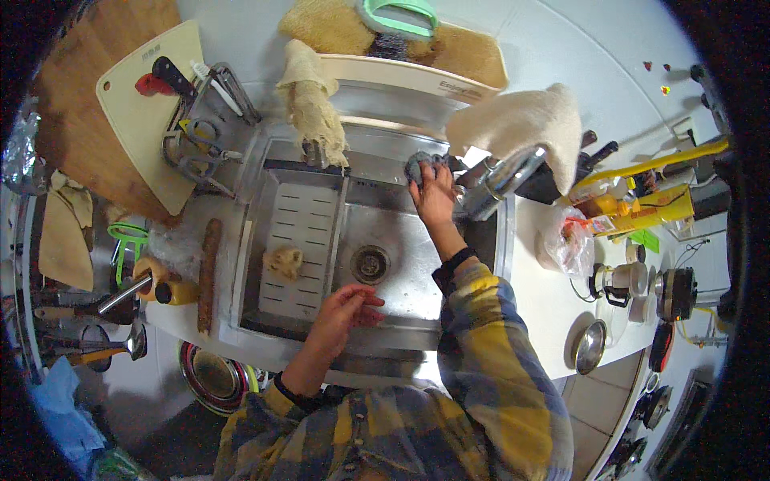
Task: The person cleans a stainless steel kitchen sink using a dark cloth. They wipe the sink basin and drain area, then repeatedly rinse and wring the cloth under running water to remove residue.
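At the back rim of the steel sink [393,325], my right hand [435,199] has its fingers closed over a grey scouring pad [420,165]. It is just left of the chrome faucet [501,184]. Over the near part of the basin hangs my left hand [345,317], fingers loosely stretched to the right and nothing in them. The round drain [370,263] lies between the two hands. A white slotted tray [301,210] fills the sink's left side, with a crumpled tan cloth or sponge [283,262] on it.
One beige cloth [309,96] drapes behind the sink; another [529,124] hangs by the faucet. At left stand a cutting board [136,104], a utensil rack holding a black-handled knife [174,78], and a rolling pin [209,276]. A metal bowl [591,346] sits on the right counter.
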The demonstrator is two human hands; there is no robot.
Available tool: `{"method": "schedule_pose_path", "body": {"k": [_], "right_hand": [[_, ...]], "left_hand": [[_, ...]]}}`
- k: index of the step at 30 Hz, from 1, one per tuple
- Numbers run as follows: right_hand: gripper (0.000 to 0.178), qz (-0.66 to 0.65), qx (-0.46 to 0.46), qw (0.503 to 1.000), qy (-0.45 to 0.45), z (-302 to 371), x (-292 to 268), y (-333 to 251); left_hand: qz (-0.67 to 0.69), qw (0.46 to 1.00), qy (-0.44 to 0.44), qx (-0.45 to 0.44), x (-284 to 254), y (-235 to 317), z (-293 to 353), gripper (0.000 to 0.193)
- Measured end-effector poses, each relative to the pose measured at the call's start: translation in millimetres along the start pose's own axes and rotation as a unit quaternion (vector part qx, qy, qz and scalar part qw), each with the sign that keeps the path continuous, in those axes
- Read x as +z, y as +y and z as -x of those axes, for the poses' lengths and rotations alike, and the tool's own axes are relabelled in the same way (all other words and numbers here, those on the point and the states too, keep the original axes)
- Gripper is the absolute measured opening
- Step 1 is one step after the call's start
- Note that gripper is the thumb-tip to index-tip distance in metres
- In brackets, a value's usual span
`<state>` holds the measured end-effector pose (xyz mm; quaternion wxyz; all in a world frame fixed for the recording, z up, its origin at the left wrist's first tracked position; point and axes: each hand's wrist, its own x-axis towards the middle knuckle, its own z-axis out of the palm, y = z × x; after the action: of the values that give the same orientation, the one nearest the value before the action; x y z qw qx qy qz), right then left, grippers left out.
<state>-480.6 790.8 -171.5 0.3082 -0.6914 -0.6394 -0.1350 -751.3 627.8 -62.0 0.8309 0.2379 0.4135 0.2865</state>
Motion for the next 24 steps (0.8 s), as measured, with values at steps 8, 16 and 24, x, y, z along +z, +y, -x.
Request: {"method": "schedule_pose_path", "body": {"k": [8,16,24], "right_hand": [[0.036,-0.027,0.039,0.992,-0.114,49,-51,15],[0.035,-0.321,0.263,0.87,-0.268,95,-135,45],[0.043,-0.191,0.147,0.97,-0.037,35,-127,130]], "left_hand": [[-0.017,1.0,-0.015,0.022,25,-1,21,0.024],[0.012,0.997,-0.034,0.067,17,-10,27,0.027],[0.007,0.998,0.027,0.047,-3,-18,30,0.028]]}}
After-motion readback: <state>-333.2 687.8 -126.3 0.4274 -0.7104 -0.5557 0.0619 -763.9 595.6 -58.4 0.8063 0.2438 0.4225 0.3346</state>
